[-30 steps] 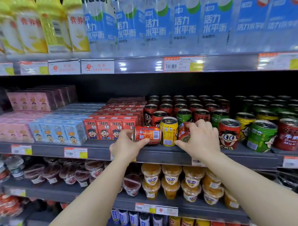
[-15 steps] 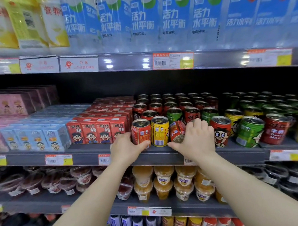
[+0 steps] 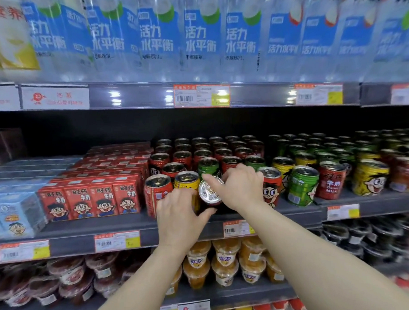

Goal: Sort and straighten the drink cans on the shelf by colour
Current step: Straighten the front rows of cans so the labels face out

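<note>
Middle shelf [image 3: 67,229] carries the drink cans, its front lip a grey rail with price tags. Left part filled by red milk cartons [image 3: 91,200] packed tight up to the cans; right part by rows of green cans [image 3: 302,186], yellow cans [image 3: 369,177] and red cans [image 3: 208,152] mixed at the front, upright, dense toward the back with almost no free floor between them. Open room only along the front edge, a narrow bare strip. Right hand [image 3: 240,188] grips a tipped can [image 3: 210,192] at the front row: long axis roughly horizontal, silver lid end facing the camera, fingers curled over its top and side. Left hand [image 3: 180,216] just beside, below-left of it, fingers half spread, thumb reaching under the tipped can, palm covering the lower part of an upright yellow can [image 3: 187,182]. Upright red can [image 3: 157,191] stands touching that one, left. Upright red cartoon-face can [image 3: 270,187] crowds the right side.
</note>
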Demonstrator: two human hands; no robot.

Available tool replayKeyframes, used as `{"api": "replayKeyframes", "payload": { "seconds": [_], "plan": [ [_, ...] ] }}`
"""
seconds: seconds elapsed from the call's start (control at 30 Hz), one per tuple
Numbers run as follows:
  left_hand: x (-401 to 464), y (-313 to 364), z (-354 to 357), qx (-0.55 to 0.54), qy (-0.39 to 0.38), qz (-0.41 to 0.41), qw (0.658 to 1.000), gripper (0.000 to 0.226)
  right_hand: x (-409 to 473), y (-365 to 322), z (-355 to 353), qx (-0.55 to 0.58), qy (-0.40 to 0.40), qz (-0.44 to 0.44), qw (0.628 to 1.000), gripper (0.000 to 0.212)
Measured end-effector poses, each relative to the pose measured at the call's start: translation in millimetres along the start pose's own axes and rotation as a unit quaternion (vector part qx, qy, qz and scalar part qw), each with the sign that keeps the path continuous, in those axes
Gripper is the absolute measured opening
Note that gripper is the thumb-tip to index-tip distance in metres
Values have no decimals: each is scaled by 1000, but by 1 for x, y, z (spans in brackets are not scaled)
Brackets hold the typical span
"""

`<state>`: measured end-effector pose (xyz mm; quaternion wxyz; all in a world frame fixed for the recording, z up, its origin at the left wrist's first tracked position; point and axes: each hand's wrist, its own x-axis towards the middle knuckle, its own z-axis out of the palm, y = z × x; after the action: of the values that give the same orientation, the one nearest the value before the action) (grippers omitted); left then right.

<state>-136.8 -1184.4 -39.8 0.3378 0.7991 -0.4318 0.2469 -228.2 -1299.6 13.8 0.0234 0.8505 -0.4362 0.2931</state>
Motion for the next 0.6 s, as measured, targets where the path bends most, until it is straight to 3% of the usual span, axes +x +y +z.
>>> {"api": "replayKeyframes", "payload": {
  "seconds": [0.2,0.33,0.53,0.6],
  "plan": [
    [13,10,9,65,6,16,998,39,6,8,2,24,-44,-5,999,73],
    [21,12,6,48,43,39,997,40,12,17,1,70,-92,4,993,67],
    [14,7,4,25,12,53,998,35,-22,42,-6,192,26,58,979,36],
    [6,5,8,17,29,52,998,39,-47,51,-3,139,22,102,985,50]
  ]
}}
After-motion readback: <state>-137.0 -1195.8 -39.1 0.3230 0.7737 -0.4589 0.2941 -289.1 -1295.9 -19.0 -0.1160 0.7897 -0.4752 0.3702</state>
